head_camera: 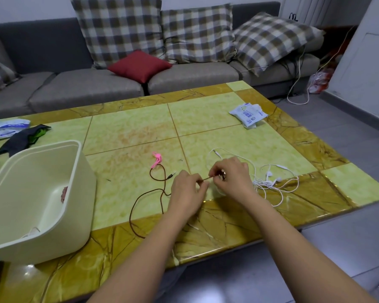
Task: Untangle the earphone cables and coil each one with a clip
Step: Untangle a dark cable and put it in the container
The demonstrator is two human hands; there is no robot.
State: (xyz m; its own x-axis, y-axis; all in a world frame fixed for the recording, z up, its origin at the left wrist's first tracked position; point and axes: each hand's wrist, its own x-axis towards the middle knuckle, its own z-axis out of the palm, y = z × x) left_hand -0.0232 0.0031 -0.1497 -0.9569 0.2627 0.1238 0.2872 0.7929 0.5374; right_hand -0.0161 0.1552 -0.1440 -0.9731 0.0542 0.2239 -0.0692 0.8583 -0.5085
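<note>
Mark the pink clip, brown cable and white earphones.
pink clip (157,159): head view, middle of the clip's body.
brown cable (172,175): head view, on its free jack plug.
white earphones (269,174): head view, on one earbud in the tangle.

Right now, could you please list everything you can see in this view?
table: one, yellow-green with brown border, foreground
brown earphone cable: one, brown, table centre
white earphone cable: one, white, tangled right of hands
clip: one, pink, by brown cable's far loop
tub: one, cream, table's left
wipes packet: one, white-blue, table's far right
dark cloth: one, black-green, table's far left
plastic bag: one, white-blue, beside the cloth
sofa: one, grey, behind table
checked cushions: three, brown-white, on sofa
red cushion: one, red, sofa seat
left hand: one, pinching brown cable
right hand: one, pinching the same cable
</note>
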